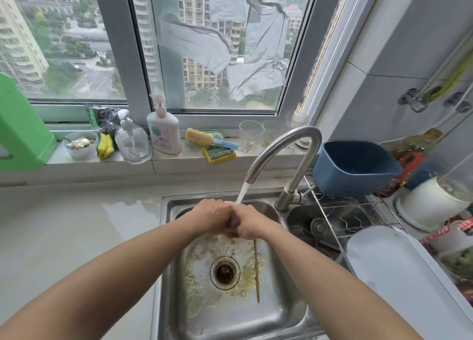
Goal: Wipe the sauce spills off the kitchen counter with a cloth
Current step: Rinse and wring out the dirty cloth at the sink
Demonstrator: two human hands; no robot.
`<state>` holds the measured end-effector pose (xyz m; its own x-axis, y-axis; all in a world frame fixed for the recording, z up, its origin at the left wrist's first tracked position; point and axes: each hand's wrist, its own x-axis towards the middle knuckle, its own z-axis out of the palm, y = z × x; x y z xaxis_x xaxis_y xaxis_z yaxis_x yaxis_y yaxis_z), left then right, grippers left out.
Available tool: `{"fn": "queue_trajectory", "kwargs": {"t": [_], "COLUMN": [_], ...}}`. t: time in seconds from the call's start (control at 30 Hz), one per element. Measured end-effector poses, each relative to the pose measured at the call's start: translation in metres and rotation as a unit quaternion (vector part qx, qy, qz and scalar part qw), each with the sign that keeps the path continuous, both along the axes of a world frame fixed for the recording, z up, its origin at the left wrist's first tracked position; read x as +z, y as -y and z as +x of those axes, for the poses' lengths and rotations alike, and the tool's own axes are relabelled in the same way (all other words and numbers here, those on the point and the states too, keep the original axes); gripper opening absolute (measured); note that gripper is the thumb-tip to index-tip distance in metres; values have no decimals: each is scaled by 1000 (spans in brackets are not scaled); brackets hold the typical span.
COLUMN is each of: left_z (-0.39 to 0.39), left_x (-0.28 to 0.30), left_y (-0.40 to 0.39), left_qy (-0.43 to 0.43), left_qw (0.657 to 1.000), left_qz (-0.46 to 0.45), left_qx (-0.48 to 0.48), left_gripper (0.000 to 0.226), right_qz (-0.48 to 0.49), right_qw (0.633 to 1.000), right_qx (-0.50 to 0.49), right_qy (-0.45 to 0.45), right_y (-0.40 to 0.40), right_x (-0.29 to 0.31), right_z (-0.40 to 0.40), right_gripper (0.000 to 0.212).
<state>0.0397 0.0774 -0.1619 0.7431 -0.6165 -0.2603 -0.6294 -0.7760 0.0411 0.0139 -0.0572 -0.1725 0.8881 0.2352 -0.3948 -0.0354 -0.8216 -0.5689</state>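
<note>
1. Both hands are over the sink (286, 311), pressed together under the running water (242, 194). The left hand (210, 215) and the right hand (252, 223) have their fingers curled around a small dark wad between them, which I take to be the cloth (233, 223). Only a sliver of it shows, so I cannot say for certain what it is or how much of it there is.

2. The counter (64, 237) lies to the left of the fingers, well apart from them. It has a wet sheen near the sink's rim. I see no clear sauce on it from here.

3. The faucet (284, 145) pours just beyond the fingers. If they tilt into the stream, water could spray over the rim onto the counter and spread any spill further.

4. Yellowish residue lies in the basin below the fingers, around the drain (225, 272). If the cloth drops there, it picks the mess up again.

5. A cloth wrung too lightly would likely drip and smear the sauce instead of lifting it.

6. A thin stick (256, 270) lies in the basin under the right fingers and could snag the cloth.
</note>
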Motion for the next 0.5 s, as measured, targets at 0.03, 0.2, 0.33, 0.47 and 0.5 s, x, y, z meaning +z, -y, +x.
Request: {"fn": "queue_trajectory", "kwargs": {"t": [0.03,0.2,0.33,0.47,0.5], "left_z": [2,4,-5,-11,-13], "left_x": [1,1,17,29,28], "left_y": [-1,-9,-17,-27,-29], "left_qy": [-29,-209,-334,-337,-333], "left_qw": [999,964,894,862,859], "left_qz": [-17,-129,-240,-312,-329], "left_qx": [13,103,180,215,207], "left_gripper": [28,62,66,59,64], "right_qz": [-24,-110,94,187,199], "right_qw": [1000,993,993,974,969], "right_qx": [0,20,-64,-115,-139], "right_qy": [17,47,-26,-59,-52], "right_y": [-1,0,14,20,21], "right_x": [1,17,22,19,20], "right_z": [-3,-12,-20,-25,-24], "right_gripper": [32,25,31,26,28]}}
